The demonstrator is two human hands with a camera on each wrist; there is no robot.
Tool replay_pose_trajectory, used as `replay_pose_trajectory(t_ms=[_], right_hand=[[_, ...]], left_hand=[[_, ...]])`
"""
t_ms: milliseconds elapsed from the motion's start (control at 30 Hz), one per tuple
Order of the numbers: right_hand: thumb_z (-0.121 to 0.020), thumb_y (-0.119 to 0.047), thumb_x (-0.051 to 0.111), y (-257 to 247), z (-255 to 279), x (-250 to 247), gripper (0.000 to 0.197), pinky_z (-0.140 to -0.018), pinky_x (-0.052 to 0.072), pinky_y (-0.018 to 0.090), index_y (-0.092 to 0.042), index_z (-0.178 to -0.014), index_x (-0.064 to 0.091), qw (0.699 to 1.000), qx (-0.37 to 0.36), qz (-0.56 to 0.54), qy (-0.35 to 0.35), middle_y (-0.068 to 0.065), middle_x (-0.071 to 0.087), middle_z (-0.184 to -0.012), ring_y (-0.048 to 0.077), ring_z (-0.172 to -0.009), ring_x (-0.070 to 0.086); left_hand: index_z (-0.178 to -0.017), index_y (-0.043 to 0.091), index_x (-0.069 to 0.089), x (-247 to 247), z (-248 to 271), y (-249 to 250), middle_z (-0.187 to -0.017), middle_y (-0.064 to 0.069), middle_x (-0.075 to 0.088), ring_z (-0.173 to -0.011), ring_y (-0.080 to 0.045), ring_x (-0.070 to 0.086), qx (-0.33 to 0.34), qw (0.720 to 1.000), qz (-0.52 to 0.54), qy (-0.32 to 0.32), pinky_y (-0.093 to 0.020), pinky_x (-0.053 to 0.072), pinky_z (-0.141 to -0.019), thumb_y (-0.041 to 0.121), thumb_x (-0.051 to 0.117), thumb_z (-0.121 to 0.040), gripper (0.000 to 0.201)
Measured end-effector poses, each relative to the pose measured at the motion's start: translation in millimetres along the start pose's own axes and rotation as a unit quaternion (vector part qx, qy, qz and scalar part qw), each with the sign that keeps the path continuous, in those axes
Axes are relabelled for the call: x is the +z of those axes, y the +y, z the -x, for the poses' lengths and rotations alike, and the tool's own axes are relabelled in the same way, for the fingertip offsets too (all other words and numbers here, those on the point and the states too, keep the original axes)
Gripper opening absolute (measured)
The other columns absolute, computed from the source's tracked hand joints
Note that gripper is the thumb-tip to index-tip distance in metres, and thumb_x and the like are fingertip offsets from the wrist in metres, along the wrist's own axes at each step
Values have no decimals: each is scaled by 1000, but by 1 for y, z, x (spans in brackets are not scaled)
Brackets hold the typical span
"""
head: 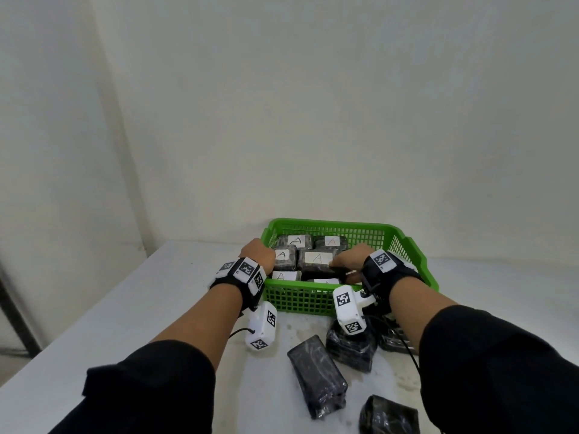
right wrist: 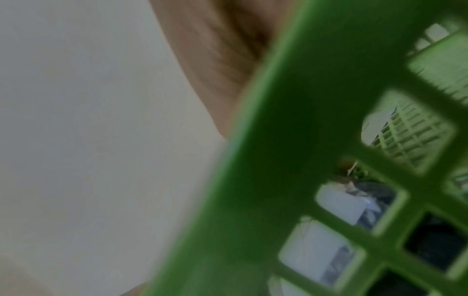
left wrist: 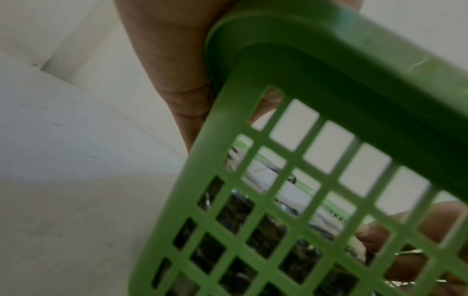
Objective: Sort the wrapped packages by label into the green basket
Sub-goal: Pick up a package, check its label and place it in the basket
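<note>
A green lattice basket (head: 300, 300) stands on the white table and holds several dark wrapped packages with white "A" labels, such as the far one (head: 296, 241). My left hand (head: 258, 253) grips the basket's near left corner; in the left wrist view its palm (left wrist: 164, 60) lies against the rim (left wrist: 329, 50), with a finger curled inside. My right hand (head: 347, 261) reaches into the basket. Its fingers and thumb pinch the right end of the central "A" package (head: 315, 261). In the right wrist view the basket wall (right wrist: 291, 160) blocks most of the frame.
Several dark wrapped packages lie on the table in front of the basket: one long (head: 316, 377), one under my right wrist camera (head: 351, 349), one at the bottom edge (head: 388, 415). No labels show on them. A wall stands close behind the basket. The table's left edge (head: 94, 311) runs diagonally.
</note>
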State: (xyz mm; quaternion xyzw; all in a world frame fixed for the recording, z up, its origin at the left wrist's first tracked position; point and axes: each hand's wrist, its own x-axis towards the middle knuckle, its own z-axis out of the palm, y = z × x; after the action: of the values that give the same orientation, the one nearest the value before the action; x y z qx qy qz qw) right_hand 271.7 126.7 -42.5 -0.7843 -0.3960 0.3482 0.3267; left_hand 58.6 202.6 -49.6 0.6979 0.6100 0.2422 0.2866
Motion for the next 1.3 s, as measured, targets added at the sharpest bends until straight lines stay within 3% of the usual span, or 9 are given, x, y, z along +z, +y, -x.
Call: replay_pose_trajectory(t_ms=[100,167,300,400,467,600,767,1033,1300], right_hand=[[-90,-20,76,-2,4,-4,48,-102,57,41,3,-130,64,998,-14,52,27,19,68,-125,31,-107,67],[-94,-20,70,-2,12,-9,34,-91,56,32,3,-119,68,993,-33,97,53,17,66,-105,29,-93,62],[-90,-22,71,-1,34,-21,25,-67,51,37,2,-87,67,989,-71,99,88,14,59,-81,27,-70,59],[-92,-24,72,1,59,-30,48,-98,50,42,0,-133,63,985,-120,70,102,19,65,-129,33,-116,64],[-93,-31,72,3,82,-32,62,-109,45,41,-11,-147,52,981,-156,60,102,12,59,-144,29,-129,58],[-95,-42,71,7,128,-25,70,-107,43,36,-18,-154,43,970,-212,86,82,6,55,-150,24,-133,56],[-96,-50,66,14,175,-6,74,-116,37,39,-24,-159,37,954,-245,158,74,2,46,-161,25,-145,47],[-96,-56,63,31,223,15,80,-119,32,37,-24,-162,31,951,-242,187,37,1,36,-167,23,-152,36],[-95,-63,60,52,251,31,86,-126,23,41,-24,-164,25,949,-233,212,5,-1,28,-170,21,-159,21]], left_hand=[[-67,10,42,-1,2,1,-69,-6,47,-61,-21,45,-5,1000,-1,0,-28,28,-48,5,48,-95,29],[-67,10,40,-3,4,3,-68,-5,45,-58,-18,41,-10,1000,-6,0,-28,28,-47,5,48,-95,30],[-65,8,40,-8,13,8,-68,-6,44,-57,-17,39,-13,999,-27,-13,-26,29,-47,4,47,-98,33],[-83,3,53,-12,22,8,-81,-10,54,-61,-18,45,-6,999,-31,-11,-26,34,-51,13,51,-97,17],[-104,0,57,-12,29,3,-99,-14,61,-78,-27,59,17,999,-43,-7,-29,43,-62,22,55,-95,24],[-124,1,55,-18,50,-12,-122,-23,60,-106,-39,62,80,995,-56,8,-40,51,-85,35,59,-91,47],[-144,8,44,-28,89,-28,-139,-19,47,-128,-35,50,145,984,-100,-13,-39,40,-105,42,51,-100,56],[-154,17,34,-50,165,-39,-155,-7,40,-141,-20,39,228,963,-128,-60,-36,32,-117,58,47,-97,71],[-155,21,32,-61,238,-48,-159,4,37,-144,-11,37,246,932,-176,-200,-27,28,-118,61,44,-96,72]])
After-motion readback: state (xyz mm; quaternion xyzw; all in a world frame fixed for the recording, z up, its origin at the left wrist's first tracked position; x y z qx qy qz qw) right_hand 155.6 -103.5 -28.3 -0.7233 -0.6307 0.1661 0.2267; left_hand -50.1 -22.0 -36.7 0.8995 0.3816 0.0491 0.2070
